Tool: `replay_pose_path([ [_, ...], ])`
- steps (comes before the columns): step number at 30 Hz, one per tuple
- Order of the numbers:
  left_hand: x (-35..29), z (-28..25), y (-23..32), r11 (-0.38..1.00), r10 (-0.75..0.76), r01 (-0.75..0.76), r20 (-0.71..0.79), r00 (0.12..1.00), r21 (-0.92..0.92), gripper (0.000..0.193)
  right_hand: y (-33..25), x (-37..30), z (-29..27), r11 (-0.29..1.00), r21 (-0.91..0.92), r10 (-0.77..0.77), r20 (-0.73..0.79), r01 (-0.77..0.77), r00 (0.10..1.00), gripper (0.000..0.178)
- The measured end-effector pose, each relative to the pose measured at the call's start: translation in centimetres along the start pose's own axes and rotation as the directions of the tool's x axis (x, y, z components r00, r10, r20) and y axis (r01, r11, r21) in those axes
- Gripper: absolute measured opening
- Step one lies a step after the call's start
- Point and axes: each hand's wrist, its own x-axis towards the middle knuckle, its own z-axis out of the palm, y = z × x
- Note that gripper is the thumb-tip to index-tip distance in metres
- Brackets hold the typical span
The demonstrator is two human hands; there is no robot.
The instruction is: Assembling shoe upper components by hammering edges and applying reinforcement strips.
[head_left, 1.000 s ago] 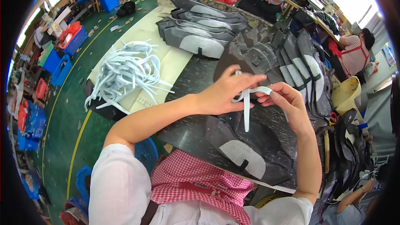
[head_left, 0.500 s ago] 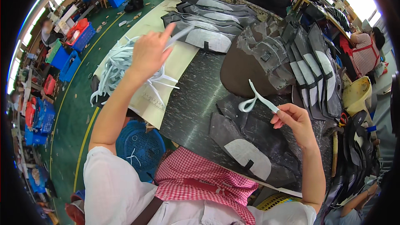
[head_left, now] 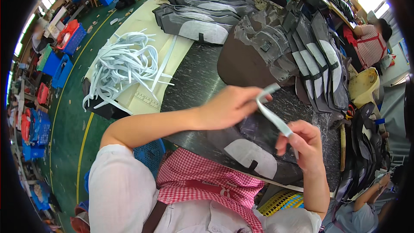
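A pale blue-white strip [head_left: 274, 120] is stretched between my two hands above the dark work surface. My right hand [head_left: 305, 143] pinches its nearer end between thumb and fingers, and a short tail hangs below them. My left hand [head_left: 233, 107], slightly blurred, has its fingers closed on the strip near its far end, which curls past the fingertips. Under the hands lies a dark grey cut piece with a light grey patch [head_left: 250, 154] and a small black tab; my left hand and forearm hide part of it. A heap of similar strips [head_left: 125, 62] lies at the left.
Dark pieces with light patches are fanned out at the back [head_left: 202, 31] and at the right [head_left: 317, 67]. Between them sits a brown rounded pad [head_left: 237, 60]. A yellowish bin [head_left: 363, 87] stands beyond the table's right edge. A blue basket [head_left: 148, 154] is below the left side.
My left hand has come from above the strip heap to the middle and now grips the strip in my right hand. The head view has shifted slightly.
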Motion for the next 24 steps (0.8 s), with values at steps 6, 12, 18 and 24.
replay_pose_path([
  [6,-3.6,-10.7,2.9,-0.039,0.109,0.126,-0.121,0.987,0.991,0.056,0.7,-2.4,-1.7,0.998,-0.004,0.055,-0.160,-0.056,0.986,0.018],
  [12,-4.3,-3.6,5.8,0.801,0.062,-0.098,0.080,0.995,0.590,0.076,1.5,-3.6,1.7,0.940,-0.230,0.257,0.000,-0.250,0.966,0.028],
  [18,-5.0,5.7,5.0,0.988,0.152,-0.154,0.121,0.981,0.012,0.046,3.8,-9.7,3.9,0.977,-0.034,0.206,-0.129,-0.212,0.970,0.033],
  [24,-2.2,7.4,4.7,0.950,0.192,-0.230,0.185,0.964,0.212,0.023,6.1,-13.1,1.4,0.754,-0.645,-0.270,-0.479,-0.126,0.835,0.028],
])
